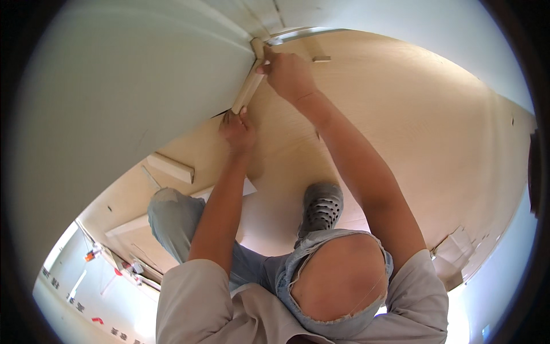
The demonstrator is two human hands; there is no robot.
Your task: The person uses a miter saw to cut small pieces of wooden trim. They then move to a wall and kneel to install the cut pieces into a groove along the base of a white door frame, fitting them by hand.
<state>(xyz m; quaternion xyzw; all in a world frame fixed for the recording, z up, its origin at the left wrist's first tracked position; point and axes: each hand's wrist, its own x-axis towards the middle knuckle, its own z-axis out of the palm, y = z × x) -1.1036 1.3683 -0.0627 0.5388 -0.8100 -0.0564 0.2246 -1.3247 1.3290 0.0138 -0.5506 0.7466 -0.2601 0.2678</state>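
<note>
A short pale wooden strip (248, 92) lies along the lower edge of a large grey-white panel (126, 86). My left hand (238, 131) is at the strip's near end, with its thumb and fingers closed on that end. Farther up, my right hand (291, 75) pinches the strip close to its far end, fingers bent inward. Just beyond, a second short wooden piece (258, 48) touches or nearly touches the strip, close to the corner. Both pieces rest near a tan plywood sheet (389, 103). The right fingertips are partly hidden behind the hand.
Another wooden block (172, 167) lies left of my left forearm, and a small wooden offcut (322, 58) is beyond my right hand. My shoe (321, 209) stands on the plywood between my arms. Torn cardboard-like scraps (455, 252) lie at the right.
</note>
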